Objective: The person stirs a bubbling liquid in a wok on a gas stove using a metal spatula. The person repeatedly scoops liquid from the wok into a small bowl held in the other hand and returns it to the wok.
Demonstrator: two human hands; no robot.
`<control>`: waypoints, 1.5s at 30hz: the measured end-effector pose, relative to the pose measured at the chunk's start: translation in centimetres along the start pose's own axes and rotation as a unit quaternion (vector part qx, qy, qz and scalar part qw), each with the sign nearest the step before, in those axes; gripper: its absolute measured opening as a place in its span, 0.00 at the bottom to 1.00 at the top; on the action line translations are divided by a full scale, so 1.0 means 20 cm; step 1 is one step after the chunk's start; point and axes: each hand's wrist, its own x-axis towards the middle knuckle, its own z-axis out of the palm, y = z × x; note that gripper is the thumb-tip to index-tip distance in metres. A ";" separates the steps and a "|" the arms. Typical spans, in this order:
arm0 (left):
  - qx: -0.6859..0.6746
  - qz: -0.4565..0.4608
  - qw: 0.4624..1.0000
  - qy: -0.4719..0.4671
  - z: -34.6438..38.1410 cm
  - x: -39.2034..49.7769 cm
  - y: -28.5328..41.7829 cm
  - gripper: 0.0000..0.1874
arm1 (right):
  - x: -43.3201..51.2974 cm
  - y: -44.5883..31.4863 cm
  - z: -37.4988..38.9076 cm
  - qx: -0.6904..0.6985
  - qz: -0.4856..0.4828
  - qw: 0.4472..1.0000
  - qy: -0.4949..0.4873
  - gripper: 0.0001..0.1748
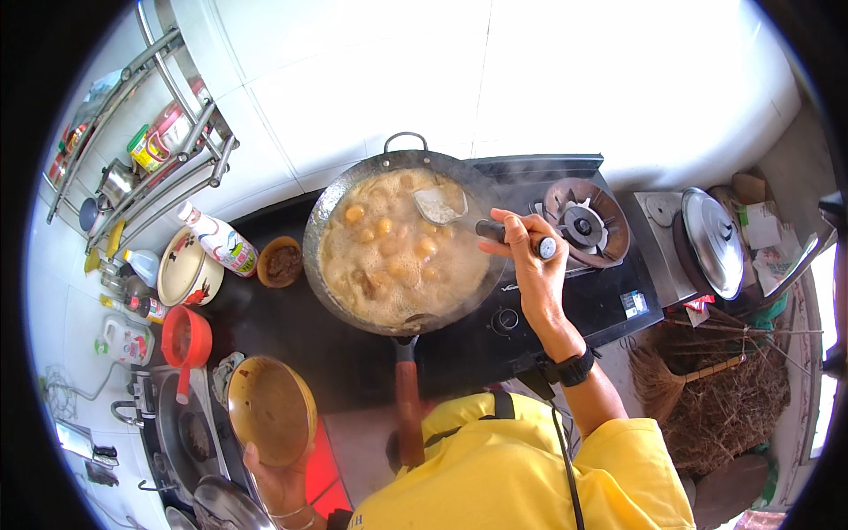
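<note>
In my right hand (pixel 533 255) is the dark handle of a metal spatula (pixel 440 204). Its blade rests at the surface of a bubbling brown broth with round pieces (pixel 397 248) in a black wok (pixel 315 265). Steam rises around it. The wok sits on a black gas stove (pixel 563 305), its wooden handle (pixel 409 411) pointing towards my body. At the lower left, my left hand (pixel 281 474) grips a yellow bowl (pixel 271 411) by its near side, the bowl tilted with its brownish inside showing.
Right of the wok is a bare burner (pixel 583 226), then a lidded pot (pixel 712 245). Left stand a small bowl of brown paste (pixel 280 262), a white bottle (pixel 218 242), an enamel basin (pixel 190 268) and a red dipper (pixel 187 338). A sink (pixel 179 424) lies lower left, a broom (pixel 656 384) right.
</note>
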 end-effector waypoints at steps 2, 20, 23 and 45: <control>-0.005 0.006 1.000 0.004 0.00 -0.01 0.00 0.30 | 0.01 0.01 0.00 -0.001 0.001 1.000 -0.003 0.17; -0.017 0.036 0.999 0.024 0.00 -0.09 -0.02 0.28 | 0.20 0.11 0.04 0.043 0.020 0.996 -0.081 0.12; -0.017 0.048 0.998 0.028 -0.01 -0.10 -0.03 0.27 | 0.23 0.08 0.04 0.041 0.027 0.993 -0.103 0.12; 0.020 -0.055 0.994 -0.091 0.18 0.24 -0.09 0.30 | 0.31 -0.68 -0.08 0.030 -0.035 0.947 -0.318 0.16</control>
